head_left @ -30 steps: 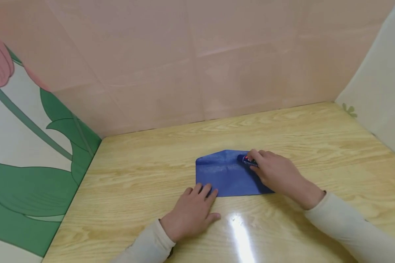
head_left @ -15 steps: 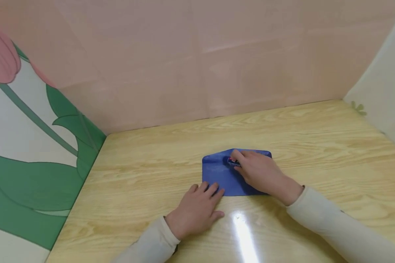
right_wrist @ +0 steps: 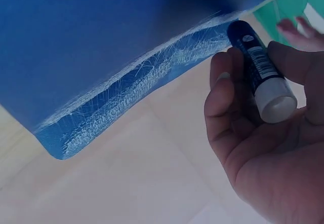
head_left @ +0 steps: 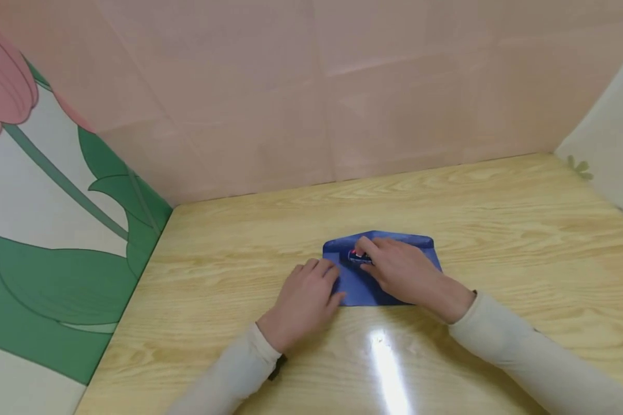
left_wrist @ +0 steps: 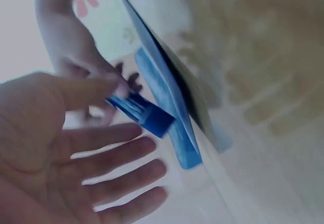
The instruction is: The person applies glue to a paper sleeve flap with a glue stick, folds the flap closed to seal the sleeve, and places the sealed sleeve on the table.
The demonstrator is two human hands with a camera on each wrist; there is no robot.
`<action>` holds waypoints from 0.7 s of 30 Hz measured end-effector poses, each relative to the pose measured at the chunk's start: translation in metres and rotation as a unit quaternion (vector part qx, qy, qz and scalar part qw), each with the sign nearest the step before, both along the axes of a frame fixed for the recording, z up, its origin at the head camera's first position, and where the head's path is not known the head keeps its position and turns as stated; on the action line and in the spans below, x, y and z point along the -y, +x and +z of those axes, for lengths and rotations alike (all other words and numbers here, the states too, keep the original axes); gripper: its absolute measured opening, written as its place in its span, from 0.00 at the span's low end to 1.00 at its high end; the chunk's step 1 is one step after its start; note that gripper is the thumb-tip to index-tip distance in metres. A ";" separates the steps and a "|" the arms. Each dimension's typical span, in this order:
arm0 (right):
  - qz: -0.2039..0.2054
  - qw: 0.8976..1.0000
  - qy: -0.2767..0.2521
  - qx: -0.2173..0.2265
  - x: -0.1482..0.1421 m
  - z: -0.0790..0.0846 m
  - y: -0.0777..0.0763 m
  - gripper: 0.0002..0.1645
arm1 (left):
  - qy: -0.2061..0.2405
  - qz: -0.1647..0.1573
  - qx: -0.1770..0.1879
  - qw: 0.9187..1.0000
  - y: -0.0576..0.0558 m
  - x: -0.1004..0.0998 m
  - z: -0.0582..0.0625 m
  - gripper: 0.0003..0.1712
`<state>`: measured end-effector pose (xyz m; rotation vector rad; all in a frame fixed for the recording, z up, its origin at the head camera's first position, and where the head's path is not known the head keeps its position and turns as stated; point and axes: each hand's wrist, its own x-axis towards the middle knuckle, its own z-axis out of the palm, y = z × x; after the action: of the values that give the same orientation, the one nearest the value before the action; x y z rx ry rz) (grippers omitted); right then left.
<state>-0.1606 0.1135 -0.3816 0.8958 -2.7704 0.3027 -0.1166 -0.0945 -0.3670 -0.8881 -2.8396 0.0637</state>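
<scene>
A blue paper envelope (head_left: 355, 289) lies on the table with its flap (head_left: 412, 240) unfolded on the far side. White streaks of glue run along the flap and its crease in the right wrist view. My right hand (head_left: 405, 271), over the envelope, grips a dark blue glue stick (right_wrist: 258, 67) with a white base, between thumb and fingers. My left hand (head_left: 303, 302) is at the envelope's left edge, overlapping it in the head view. Its fingers (left_wrist: 126, 155) are spread and loosely straight in the left wrist view, and it holds nothing.
The wood-grain table (head_left: 228, 242) ends at a pink-beige covered wall (head_left: 249, 115) behind. A panel with printed tulips (head_left: 57, 259) stands on the left, a white printed one (head_left: 615, 144) on the right. Light reflects off the tabletop near its front.
My right hand has moved left over the envelope with the glue stick. My left hand has shifted forward, up along the envelope's left edge. The head view has turned slightly.
</scene>
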 end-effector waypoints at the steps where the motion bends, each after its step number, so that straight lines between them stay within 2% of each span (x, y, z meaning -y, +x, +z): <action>1: 0.005 1.000 -0.004 0.001 0.000 0.000 0.000 0.15 | 0.006 0.009 -0.008 1.000 -0.004 0.000 0.001 0.26; 4: 0.026 1.000 -0.017 0.007 0.001 0.002 0.003 0.14 | 0.017 0.021 -0.022 0.999 -0.015 -0.002 0.002 0.27; 9: 0.055 0.998 -0.040 0.007 0.003 0.006 0.008 0.14 | 0.010 0.013 -0.029 0.999 -0.024 -0.004 0.000 0.28; 16: 0.062 0.997 -0.055 0.007 0.003 0.009 0.011 0.16 | 0.024 0.008 -0.020 0.999 -0.027 -0.001 0.000 0.20; 21: 0.039 0.998 -0.035 0.045 0.000 0.010 0.014 0.19 | 0.040 -0.005 -0.018 0.999 -0.024 -0.002 0.001 0.19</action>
<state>-0.1464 0.1134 -0.3717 0.9987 -2.7909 0.4608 -0.1402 -0.0929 -0.3658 -0.8770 -2.7830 -0.0348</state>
